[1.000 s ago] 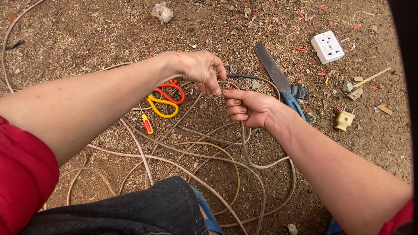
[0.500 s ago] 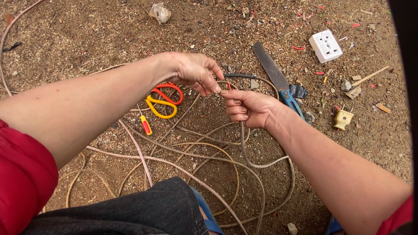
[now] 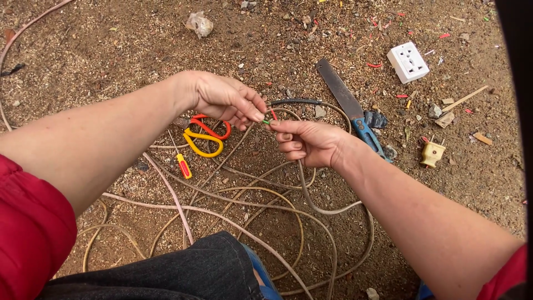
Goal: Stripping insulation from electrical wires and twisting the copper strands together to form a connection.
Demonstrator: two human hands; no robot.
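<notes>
My right hand point(image 3: 311, 141) grips the end of a beige electrical cable point(image 3: 311, 191) that loops down over the dirt. Thin green and red inner wires point(image 3: 270, 118) stick out of the cable end at its fingertips. My left hand point(image 3: 225, 99) pinches those wire tips with thumb and forefinger, touching the right hand's fingers. Just below the left hand lie red-and-yellow scissors point(image 3: 205, 136) and a small red-and-yellow screwdriver point(image 3: 182, 164).
A flat saw blade with a blue handle point(image 3: 350, 108) lies right of my hands. A white socket block point(image 3: 408, 62) and a yellow plug point(image 3: 432, 153) sit farther right. Cable coils point(image 3: 233, 208) spread over the ground by my dark-trousered knee point(image 3: 183, 275). Red wire scraps litter the dirt.
My hands have stayed together at the cable end. The left fingers have shifted onto the bared green and red wire tips.
</notes>
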